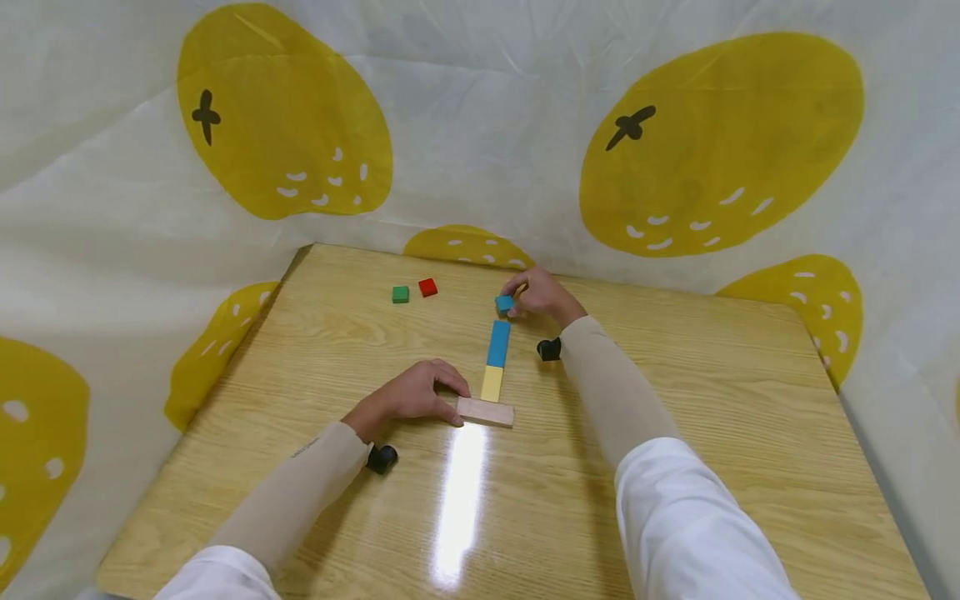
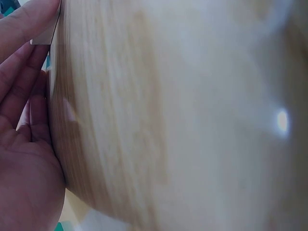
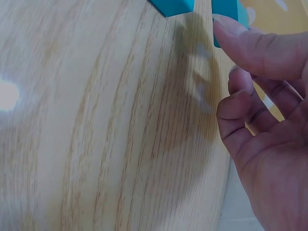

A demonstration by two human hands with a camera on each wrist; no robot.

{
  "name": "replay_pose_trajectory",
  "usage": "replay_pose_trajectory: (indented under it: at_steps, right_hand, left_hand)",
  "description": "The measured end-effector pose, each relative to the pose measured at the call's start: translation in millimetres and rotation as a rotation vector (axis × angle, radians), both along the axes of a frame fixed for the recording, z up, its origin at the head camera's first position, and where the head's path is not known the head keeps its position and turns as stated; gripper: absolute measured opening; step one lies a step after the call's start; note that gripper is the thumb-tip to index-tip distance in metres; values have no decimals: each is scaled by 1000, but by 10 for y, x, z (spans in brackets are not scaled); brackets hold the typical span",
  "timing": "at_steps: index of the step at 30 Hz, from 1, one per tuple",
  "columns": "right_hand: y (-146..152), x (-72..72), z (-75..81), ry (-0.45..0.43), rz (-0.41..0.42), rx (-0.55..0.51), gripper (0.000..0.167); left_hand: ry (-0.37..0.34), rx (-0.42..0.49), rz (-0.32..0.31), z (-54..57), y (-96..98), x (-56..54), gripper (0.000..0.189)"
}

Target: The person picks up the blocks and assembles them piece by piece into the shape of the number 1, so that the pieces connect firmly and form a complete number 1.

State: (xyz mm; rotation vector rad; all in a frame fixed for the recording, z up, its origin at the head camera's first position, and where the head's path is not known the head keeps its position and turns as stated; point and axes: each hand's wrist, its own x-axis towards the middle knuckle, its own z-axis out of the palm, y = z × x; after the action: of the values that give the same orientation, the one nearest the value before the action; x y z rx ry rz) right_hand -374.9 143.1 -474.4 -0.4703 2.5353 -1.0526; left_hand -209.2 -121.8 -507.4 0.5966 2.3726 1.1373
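Note:
My left hand (image 1: 420, 390) holds the left end of a plain wooden block (image 1: 486, 412) between thumb and fingers. In the left wrist view only a corner of that block (image 2: 42, 36) shows beside the thumb. From its far side a yellow block (image 1: 492, 383) and a longer blue block (image 1: 498, 343) run end to end away from me. Beyond them, my right hand (image 1: 542, 296) pinches a small blue block (image 1: 503, 305) between thumb and fingertips. The right wrist view shows a gap between this small block (image 3: 226, 12) and the longer blue block (image 3: 174, 6).
A green block (image 1: 401, 294) and a red block (image 1: 427, 287) lie at the back left of the wooden table (image 1: 712, 433). Black wrist cameras hang under both sleeves. A white cloth (image 1: 480, 108) with yellow fruit shapes hangs behind the table and along its sides.

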Motion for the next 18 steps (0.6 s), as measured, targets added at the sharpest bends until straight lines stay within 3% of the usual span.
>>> replay_pose_trajectory:
  at_steps: [18]
  right_hand:
    - [23, 28, -16, -32, -21, 5, 34]
  left_hand:
    - [13, -8, -7, -12, 4, -1, 29]
